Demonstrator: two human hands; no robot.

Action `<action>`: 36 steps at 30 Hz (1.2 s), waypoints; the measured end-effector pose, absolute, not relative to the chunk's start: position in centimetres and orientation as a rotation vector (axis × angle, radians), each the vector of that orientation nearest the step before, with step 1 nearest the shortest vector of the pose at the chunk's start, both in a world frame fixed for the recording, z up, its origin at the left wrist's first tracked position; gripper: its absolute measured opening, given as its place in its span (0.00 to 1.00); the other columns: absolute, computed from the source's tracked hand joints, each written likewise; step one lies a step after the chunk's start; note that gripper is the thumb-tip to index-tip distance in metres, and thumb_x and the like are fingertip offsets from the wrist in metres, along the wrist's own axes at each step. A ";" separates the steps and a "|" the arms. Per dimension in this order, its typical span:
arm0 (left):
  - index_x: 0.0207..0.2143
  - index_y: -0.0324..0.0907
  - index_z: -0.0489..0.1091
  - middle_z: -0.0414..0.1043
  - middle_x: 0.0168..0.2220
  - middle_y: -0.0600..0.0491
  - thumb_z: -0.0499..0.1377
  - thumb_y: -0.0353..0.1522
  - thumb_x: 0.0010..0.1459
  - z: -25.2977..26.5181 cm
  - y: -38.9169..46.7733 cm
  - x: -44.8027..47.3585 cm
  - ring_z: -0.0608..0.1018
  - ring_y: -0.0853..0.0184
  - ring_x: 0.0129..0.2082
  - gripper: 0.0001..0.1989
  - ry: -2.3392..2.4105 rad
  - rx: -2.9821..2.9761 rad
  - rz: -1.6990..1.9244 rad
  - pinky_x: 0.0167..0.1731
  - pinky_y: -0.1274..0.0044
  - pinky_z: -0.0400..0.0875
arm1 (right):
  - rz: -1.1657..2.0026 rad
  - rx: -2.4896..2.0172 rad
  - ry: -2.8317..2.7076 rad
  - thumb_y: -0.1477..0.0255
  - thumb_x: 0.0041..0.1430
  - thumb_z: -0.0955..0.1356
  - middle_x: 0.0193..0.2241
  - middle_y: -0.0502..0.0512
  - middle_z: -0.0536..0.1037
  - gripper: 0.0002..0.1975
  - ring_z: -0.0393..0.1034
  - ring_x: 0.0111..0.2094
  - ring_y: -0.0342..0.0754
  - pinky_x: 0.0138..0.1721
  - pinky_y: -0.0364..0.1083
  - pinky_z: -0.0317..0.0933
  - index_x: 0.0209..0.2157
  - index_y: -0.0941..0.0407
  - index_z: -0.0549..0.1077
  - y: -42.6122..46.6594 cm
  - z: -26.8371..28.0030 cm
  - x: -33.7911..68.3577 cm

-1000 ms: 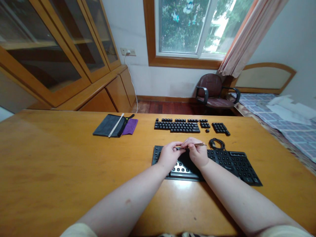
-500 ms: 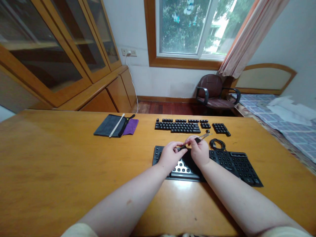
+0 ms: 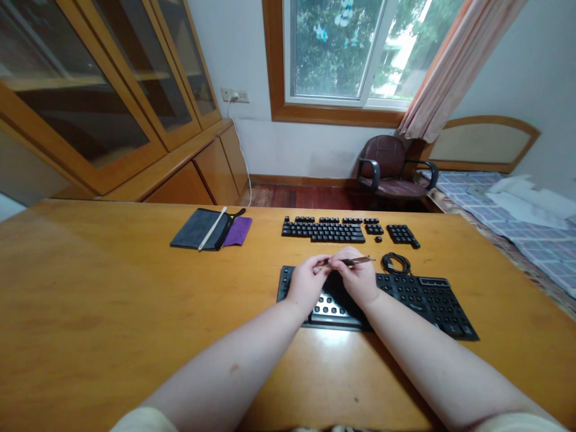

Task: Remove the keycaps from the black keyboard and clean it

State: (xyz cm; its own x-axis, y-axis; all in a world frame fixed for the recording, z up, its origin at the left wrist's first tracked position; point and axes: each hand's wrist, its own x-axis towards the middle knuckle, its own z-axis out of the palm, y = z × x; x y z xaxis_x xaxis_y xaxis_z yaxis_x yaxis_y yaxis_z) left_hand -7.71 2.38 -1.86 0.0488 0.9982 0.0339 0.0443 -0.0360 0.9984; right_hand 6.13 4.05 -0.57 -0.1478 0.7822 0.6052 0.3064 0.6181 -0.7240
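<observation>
Above the black keyboard base (image 3: 420, 303), which has its keycaps off, my two hands meet with fingertips close together. My right hand (image 3: 357, 282) is closed around a wire keycap puller (image 3: 361, 260), its dark handle between the fingers and its thin prongs pointing right. My left hand (image 3: 308, 282) pinches at the left end, by the right fingertips; what lies between its fingers is too small and covered to make out. Part of the base's shiny metal plate with its switches shows below the hands.
Loose black keycaps (image 3: 324, 231) lie in keyboard order at the table's far side, with a single keycap (image 3: 378, 239) nearby. A coiled cable (image 3: 396, 264) sits behind the base. Left are a dark pouch (image 3: 191, 231), a pale stick (image 3: 212, 229) and a purple cloth (image 3: 239, 231).
The keycap puller has swung from slanting upward to lying nearly level. My hands have drawn closer together, and the single keycap behind it now shows fully.
</observation>
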 end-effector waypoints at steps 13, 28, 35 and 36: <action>0.41 0.40 0.74 0.77 0.36 0.49 0.59 0.35 0.55 -1.3 2.3 -7.8 0.77 0.67 0.34 0.13 1.149 1.117 1.249 0.35 0.77 0.70 | 0.578 -1.023 -1.610 0.66 0.58 0.66 0.26 0.54 0.79 0.11 0.73 0.28 0.47 0.34 0.48 0.68 0.29 0.55 0.77 4.0 -1.2 6.1; 0.43 0.40 0.73 0.71 0.26 0.55 0.61 0.34 0.51 -1.8 2.5 -8.0 0.67 0.75 0.22 0.15 1.090 1.131 1.248 0.23 0.82 0.60 | 0.582 -1.000 -1.564 0.65 0.60 0.65 0.25 0.54 0.78 0.13 0.73 0.28 0.48 0.33 0.48 0.69 0.28 0.55 0.77 3.8 -0.7 6.0; 0.43 0.38 0.72 0.65 0.22 0.57 0.61 0.35 0.51 -2.2 2.6 -7.9 0.63 0.75 0.19 0.17 1.178 1.185 1.223 0.22 0.81 0.60 | 0.534 -0.912 -1.627 0.67 0.59 0.65 0.26 0.54 0.78 0.11 0.73 0.30 0.48 0.35 0.49 0.68 0.27 0.55 0.76 3.8 -0.3 6.0; 0.43 0.38 0.72 0.66 0.23 0.56 0.61 0.35 0.51 -2.2 2.6 -7.9 0.64 0.75 0.20 0.16 1.184 1.177 1.228 0.23 0.81 0.61 | 0.520 -0.881 -1.663 0.68 0.59 0.65 0.27 0.54 0.78 0.10 0.73 0.31 0.49 0.36 0.49 0.68 0.27 0.55 0.76 3.7 -0.3 6.0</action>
